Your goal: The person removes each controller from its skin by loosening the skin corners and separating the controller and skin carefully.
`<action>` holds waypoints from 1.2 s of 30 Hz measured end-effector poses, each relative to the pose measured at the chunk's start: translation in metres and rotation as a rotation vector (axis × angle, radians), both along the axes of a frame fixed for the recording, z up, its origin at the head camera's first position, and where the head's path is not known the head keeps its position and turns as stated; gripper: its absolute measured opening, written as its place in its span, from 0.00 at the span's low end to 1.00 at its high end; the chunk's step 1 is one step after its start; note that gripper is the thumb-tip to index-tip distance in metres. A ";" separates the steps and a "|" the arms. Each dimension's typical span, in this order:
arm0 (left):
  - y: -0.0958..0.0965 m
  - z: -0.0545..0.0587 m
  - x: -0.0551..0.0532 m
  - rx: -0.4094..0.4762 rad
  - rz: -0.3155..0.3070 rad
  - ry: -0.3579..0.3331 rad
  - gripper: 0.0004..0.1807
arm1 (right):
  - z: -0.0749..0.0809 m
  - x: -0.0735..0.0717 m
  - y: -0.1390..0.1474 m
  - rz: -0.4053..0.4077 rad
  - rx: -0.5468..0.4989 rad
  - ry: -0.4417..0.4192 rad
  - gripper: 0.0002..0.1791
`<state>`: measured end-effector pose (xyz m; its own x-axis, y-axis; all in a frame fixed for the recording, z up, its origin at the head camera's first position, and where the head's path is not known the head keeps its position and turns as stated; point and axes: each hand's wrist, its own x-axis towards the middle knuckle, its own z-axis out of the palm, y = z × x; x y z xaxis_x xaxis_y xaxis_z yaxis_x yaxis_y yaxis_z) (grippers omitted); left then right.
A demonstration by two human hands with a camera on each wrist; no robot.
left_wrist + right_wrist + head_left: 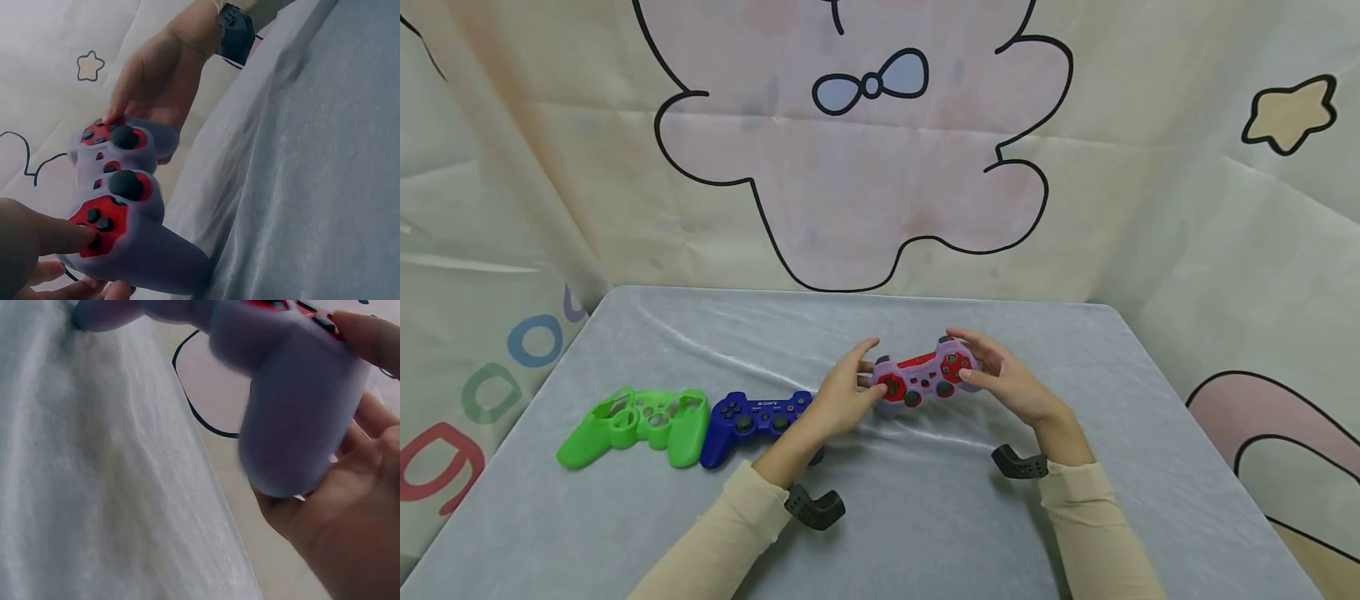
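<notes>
A red game controller in a pale purple sleeve [927,372] is held between both hands above the table, its button face towards me. My left hand [842,396] grips its left end, thumb on the direction pad and fingers behind. The right hand [1011,379] pinches the other end, with the thumb by the round buttons. In the left wrist view the controller [134,206] shows both dark thumbsticks, and its left grip hangs close to the cloth. The right wrist view shows the covered right grip [300,412] in front of the palm.
Left of the hands lie a blue controller [726,425], partly behind the left arm, and a green controller cover [688,433] with open holes. Grey cloth [925,517] covers the table. A printed curtain [1150,208] hangs behind and at both sides.
</notes>
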<state>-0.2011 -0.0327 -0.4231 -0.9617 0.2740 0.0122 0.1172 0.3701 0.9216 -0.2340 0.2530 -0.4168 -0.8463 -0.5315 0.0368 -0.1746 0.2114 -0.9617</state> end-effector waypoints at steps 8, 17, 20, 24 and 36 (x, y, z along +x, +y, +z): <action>-0.002 0.002 0.001 -0.046 -0.060 -0.012 0.32 | -0.002 -0.003 0.005 0.021 0.030 -0.036 0.30; 0.002 0.000 0.002 -0.110 -0.111 0.049 0.29 | -0.004 -0.004 0.014 0.066 0.105 -0.064 0.33; 0.002 -0.001 0.002 -0.111 -0.148 0.071 0.29 | -0.005 -0.003 0.016 0.082 0.132 -0.078 0.34; 0.002 -0.002 0.001 -0.107 -0.192 0.079 0.28 | -0.007 -0.002 0.017 0.103 0.179 -0.084 0.32; -0.001 -0.010 -0.003 0.142 -0.440 -0.084 0.25 | -0.008 -0.001 0.022 0.196 0.173 -0.133 0.27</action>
